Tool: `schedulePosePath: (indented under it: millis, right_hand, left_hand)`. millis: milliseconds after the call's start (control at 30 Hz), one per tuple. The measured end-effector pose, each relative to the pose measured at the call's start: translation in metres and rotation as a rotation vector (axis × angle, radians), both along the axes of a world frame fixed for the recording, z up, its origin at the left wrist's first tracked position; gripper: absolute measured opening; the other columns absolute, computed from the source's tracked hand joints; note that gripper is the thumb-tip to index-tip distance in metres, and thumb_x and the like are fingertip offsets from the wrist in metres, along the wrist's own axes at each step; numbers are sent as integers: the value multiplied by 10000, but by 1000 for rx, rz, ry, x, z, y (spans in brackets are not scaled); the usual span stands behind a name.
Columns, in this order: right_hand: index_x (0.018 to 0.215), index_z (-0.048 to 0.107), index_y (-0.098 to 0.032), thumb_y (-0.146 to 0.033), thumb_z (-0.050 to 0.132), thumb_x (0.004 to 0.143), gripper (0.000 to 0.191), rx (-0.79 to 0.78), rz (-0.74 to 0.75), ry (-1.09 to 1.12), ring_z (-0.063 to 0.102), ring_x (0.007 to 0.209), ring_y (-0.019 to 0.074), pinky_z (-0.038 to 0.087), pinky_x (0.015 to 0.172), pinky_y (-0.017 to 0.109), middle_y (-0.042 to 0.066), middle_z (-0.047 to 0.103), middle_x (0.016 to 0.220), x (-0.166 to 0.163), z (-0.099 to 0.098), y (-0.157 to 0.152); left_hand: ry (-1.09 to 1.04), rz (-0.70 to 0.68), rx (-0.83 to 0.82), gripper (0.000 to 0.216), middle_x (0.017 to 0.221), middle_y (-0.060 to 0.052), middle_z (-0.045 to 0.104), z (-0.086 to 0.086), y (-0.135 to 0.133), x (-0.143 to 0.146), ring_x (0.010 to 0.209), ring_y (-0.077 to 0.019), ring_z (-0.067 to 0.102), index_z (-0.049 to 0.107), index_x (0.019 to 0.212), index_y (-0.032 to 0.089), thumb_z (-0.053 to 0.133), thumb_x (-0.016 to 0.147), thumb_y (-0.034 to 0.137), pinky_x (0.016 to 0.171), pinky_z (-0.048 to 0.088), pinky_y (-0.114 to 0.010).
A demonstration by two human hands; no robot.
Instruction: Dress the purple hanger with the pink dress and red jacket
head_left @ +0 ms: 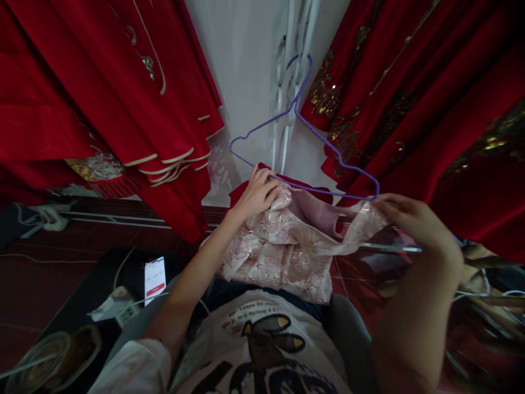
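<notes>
A purple wire hanger [264, 125] stands upright before me, its hook in front of white metal loops; whether it is hooked on them I cannot tell. Below it, a pale pink brocade garment [283, 257] with a shiny floral pattern lies across my lap. My left hand [262, 191] grips the garment's left shoulder by the hanger's bottom bar, fingertips over the fabric. At the hanger's right end, my right hand [404, 213] pinches the garment's right strap, which is stretched out to the side. The right fingertips are partly hidden. Red cloth shows behind the garment.
Red embroidered garments hang on the left [164, 120] and right [410, 109]. A lit phone [155, 279], a power strip [125, 306] and a plastic cup [41, 361] lie at my left on a black surface. Clutter [488, 295] sits at lower right.
</notes>
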State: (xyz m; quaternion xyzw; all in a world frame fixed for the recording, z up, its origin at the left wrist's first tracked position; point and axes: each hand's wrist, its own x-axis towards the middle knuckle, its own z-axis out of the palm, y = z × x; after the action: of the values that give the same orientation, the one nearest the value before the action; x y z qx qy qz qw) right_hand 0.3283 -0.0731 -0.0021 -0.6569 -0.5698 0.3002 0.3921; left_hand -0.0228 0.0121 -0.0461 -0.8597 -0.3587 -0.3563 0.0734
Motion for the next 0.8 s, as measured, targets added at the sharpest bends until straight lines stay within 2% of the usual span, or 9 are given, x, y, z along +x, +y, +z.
schedulePosePath:
  millis: [67,167,300,433,500,633,733,800]
  right_hand:
    - [917,727,-252,-476,732,707,307,122,-156,54,613,656,188,477,583,308,65,709,829,2,5,-4]
    - [919,745,-254,-438,736,712,277,261,-243,85,629,659,192,491,603,324,72,720,846,-8,12,-10]
    - [955,765,-238,-403,726,752,265,381,-254,60,654,700,185,515,691,334,82,738,885,-26,15,-12]
    - [987,764,-214,-402,707,785,281,447,-268,17,657,673,185,521,637,320,88,741,851,-36,14,-5]
    - [977,766,-222,-412,688,806,267,542,-266,-102,654,674,185,518,633,320,70,737,826,-40,18,2]
    - [895,779,-216,-332,692,811,168,828,-292,-447,665,822,193,512,733,312,62,728,869,-52,41,24]
    - [885,779,-188,-268,679,820,143,894,-266,-496,669,844,177,504,753,278,67,730,876,-68,60,42]
    - [892,775,-177,-262,666,835,150,908,-257,-473,670,855,170,496,780,268,67,738,886,-77,64,53]
  left_hand:
    - [5,-10,-5,255,1138,-70,583,4,-3,-7,1156,-190,529,641,997,214,421,982,343,1217,189,-530]
    - [23,24,3,252,1155,-74,582,6,-4,-15,1191,-209,514,644,972,207,430,977,339,1222,157,-553]
    - [72,54,10,255,1161,-81,589,6,-2,-17,1203,-224,512,648,980,205,421,977,320,1221,152,-573]
    - [100,79,48,271,1173,-86,590,4,-3,-14,1226,-240,496,655,1007,197,413,977,316,1223,157,-574]
    - [92,86,53,271,1182,-82,595,2,-4,-10,1232,-246,488,659,1006,195,419,976,315,1222,153,-579]
    - [11,23,23,250,1252,-67,589,-2,-9,7,1248,-235,480,660,1009,212,445,974,335,1225,123,-584]
    - [-74,-75,-29,236,1293,-55,585,-3,-13,23,1268,-209,478,652,1007,223,461,975,358,1229,129,-549]
    - [-119,-132,-64,222,1301,-46,589,-2,-15,31,1274,-194,480,647,1002,228,470,975,360,1226,150,-524]
